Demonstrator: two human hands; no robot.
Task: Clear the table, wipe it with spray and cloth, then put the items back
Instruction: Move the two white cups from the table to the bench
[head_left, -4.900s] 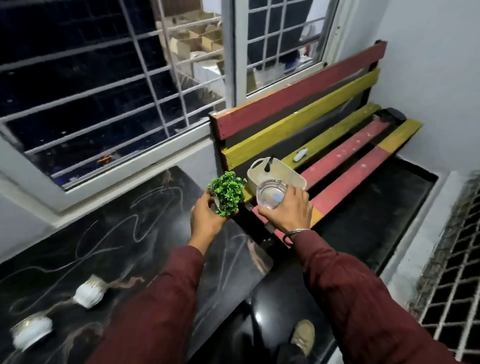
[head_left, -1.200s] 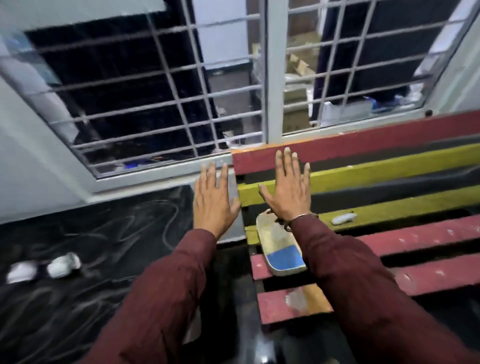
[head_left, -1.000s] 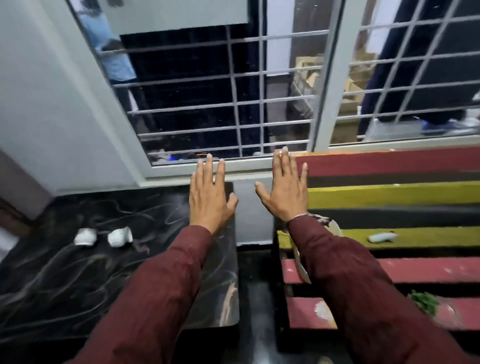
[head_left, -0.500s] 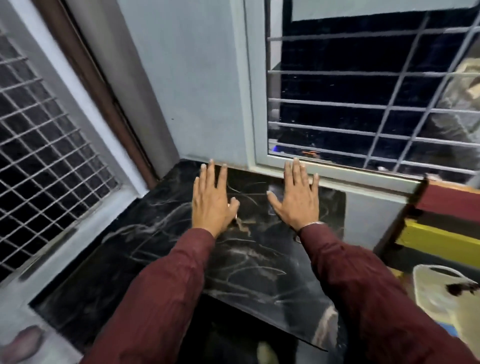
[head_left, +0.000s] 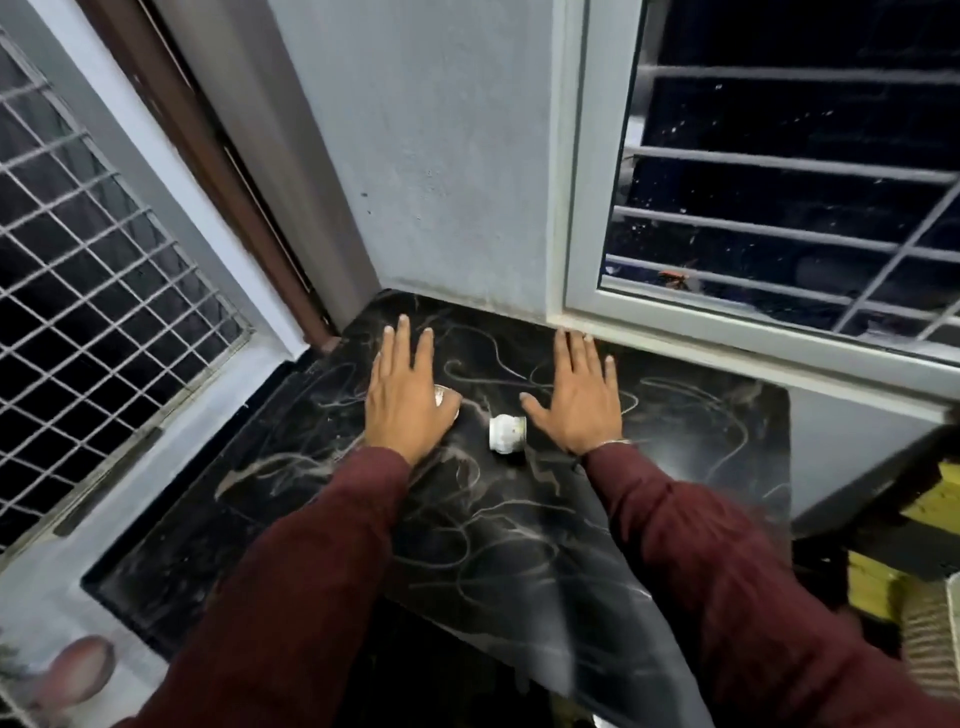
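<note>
Hands hovered flat and empty over the black veined marble worktop (head_left: 519, 545): the small white ceramic pot (head_left: 507, 434) lay tipped just inside the right hand (head_left: 576, 397), while a second pot (head_left: 445, 399) sat half-hidden beneath the left hand (head_left: 406, 397).

— What do you have behind the table's far edge?

— You have a pale grey wall (head_left: 447, 156), and to its right a white-framed window (head_left: 587, 208) with horizontal bars (head_left: 779, 161) over dark glass.

— And off the left edge?

— You see a brown door frame (head_left: 208, 156) running down to the far left corner, then a white metal grille (head_left: 98, 291). At your right, yellow slats (head_left: 930, 501) of a bench, partly cut off.
</note>
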